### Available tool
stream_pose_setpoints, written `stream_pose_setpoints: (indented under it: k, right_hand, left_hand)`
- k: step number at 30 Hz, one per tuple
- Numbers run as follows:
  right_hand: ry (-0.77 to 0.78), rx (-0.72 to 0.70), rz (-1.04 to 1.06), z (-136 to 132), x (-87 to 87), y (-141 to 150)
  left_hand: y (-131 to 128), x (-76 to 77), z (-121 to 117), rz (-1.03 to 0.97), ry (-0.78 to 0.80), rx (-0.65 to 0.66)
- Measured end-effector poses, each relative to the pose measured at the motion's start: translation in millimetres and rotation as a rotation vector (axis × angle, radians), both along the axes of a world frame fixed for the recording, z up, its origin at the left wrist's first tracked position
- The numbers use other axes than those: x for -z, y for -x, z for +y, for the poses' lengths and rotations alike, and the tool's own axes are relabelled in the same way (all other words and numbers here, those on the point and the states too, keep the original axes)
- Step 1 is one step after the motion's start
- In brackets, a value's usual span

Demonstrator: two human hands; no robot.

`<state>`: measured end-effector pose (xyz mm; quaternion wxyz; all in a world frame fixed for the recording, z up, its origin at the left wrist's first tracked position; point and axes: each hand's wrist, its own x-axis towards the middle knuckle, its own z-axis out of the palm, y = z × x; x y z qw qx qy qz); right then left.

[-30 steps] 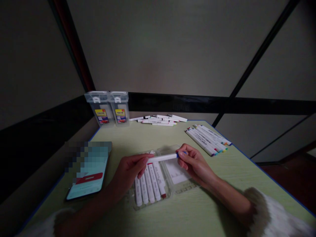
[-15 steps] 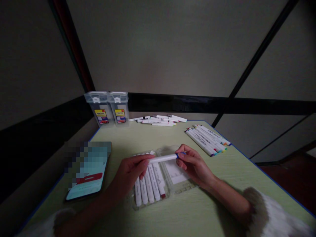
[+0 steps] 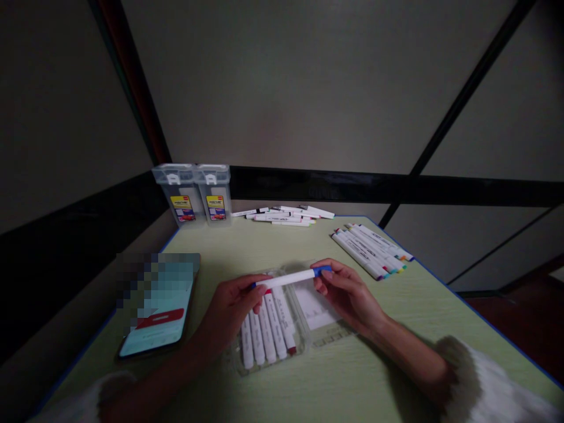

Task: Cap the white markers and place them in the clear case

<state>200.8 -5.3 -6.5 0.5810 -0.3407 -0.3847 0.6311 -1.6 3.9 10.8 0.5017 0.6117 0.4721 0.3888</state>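
A white marker (image 3: 288,278) with a blue cap lies nearly level between my two hands, above an open clear plastic case (image 3: 304,335). My left hand (image 3: 235,302) pinches its left end, where a bit of blue shows. At the other end, the fingers of my right hand (image 3: 346,288) close on the blue cap. Below, several white markers (image 3: 264,335) rest side by side in the left half of the case; my left hand hides their upper ends. A white printed sheet (image 3: 315,308) shows in the case's right half.
At the left lies a phone (image 3: 161,311) with its screen lit, partly pixelated. Two clear lidded boxes (image 3: 189,194) with labels stand at the back left. Loose markers (image 3: 282,216) are piled along the back edge, and a row of markers (image 3: 368,249) lies at the right.
The marker has turned slightly in my fingers and more of its blue cap now shows. Its left end now shows blue above my left hand. Both hands stay in about the same place.
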Motion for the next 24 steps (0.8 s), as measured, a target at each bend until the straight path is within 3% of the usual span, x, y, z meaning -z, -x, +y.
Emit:
stream_pose_setpoints:
  k: [24]
  right_hand:
    - [-0.024,0.145,-0.167,-0.5,3.0,3.1]
  left_hand:
    - [1.4,8.5,-3.3,0.126,-0.171,0.128]
